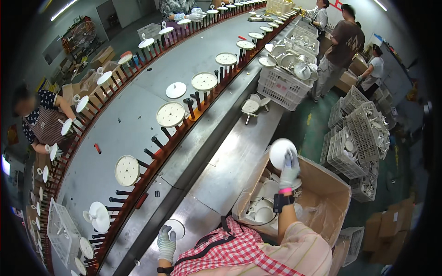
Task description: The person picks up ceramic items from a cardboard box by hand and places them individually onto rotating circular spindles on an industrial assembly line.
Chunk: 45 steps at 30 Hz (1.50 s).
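Note:
My right hand point(289, 171), in a pale glove with a pink cuff, grips a round white disc point(279, 154) above an open cardboard box point(322, 184). Inside that box lie several white discs and cup-like parts point(264, 213). Low in the view, my left hand point(166, 244), gloved too, has its fingers closed at the edge of another white disc point(177, 228) over the metal bench point(195, 216). Part of this disc is behind the fingers.
A curved conveyor point(138, 195) with upright pegs carries round white plates point(127, 170). Further along the bench are loose discs point(250, 106) and a heaped white crate point(282, 87). Stacked crates point(345, 152) stand right. Co-workers point(48, 119) are at left and far end.

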### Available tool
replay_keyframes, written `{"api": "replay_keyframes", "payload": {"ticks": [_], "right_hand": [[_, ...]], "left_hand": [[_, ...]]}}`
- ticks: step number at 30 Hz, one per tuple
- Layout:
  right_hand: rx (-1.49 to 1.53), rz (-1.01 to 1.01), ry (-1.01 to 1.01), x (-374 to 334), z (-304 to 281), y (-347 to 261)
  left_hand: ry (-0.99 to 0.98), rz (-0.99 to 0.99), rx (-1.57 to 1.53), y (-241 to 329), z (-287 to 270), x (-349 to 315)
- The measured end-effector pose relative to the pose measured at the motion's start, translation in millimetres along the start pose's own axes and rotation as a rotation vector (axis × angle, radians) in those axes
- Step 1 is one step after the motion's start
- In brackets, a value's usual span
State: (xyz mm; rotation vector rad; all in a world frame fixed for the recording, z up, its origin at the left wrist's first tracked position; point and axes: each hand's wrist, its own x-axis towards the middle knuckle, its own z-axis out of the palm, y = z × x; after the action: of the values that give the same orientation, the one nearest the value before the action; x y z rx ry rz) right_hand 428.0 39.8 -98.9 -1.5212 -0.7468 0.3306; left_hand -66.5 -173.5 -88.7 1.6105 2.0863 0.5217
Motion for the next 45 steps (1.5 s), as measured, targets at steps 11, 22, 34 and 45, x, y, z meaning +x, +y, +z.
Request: {"api": "replay_keyframes", "payload": {"ticks": [11, 22, 34, 45], "right_hand": [[0.282, -0.170, -0.652, 74.9, 307.0, -149.6], [-0.337, -0.345, -0.732, 31.4, 378.4, -162.9], [0.004, -0.715, -0.860, -83.8, 351.7, -168.4], [-0.579, -0.548, -1.176, -103.5, 437.0, -184.0]], "left_hand": [[0.105, 0.164, -0.051, 35.9, -10.4, 61.8], [0.001, 0.323, -0.174, 51.6, -51.9, 86.7], [0.092, -0.124, -0.506, 198.8, -83.6, 391.5], [-0.027, 0.005, 0.290, 166.2, -96.9, 409.9]]}}
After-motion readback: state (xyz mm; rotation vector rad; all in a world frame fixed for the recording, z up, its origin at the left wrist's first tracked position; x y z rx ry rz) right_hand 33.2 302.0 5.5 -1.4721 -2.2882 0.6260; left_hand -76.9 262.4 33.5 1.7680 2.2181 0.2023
